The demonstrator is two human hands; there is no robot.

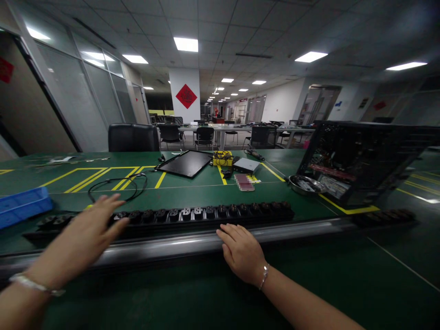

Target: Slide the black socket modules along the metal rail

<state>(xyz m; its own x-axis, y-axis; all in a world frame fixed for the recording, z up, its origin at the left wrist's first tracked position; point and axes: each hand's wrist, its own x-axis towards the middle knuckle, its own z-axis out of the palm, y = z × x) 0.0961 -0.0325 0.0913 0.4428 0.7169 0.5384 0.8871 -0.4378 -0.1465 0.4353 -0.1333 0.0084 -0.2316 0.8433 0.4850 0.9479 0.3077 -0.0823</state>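
Observation:
My left hand, fingers spread, is over the left part of a long black strip with a row of socket-like round fittings. From this angle I cannot tell whether it touches the strip. In front of the strip lies a long, shiny metal bar, running across the table. On this bar my right hand rests with its fingers stretched out and gripping nothing. Beyond my left hand a thin black cable lies in loops.
A blue bin stands at the left. Toward the back are a flat black panel, a yellow box with cables, a grey box and a phone-like object. A metal bowl sits beside an open computer case.

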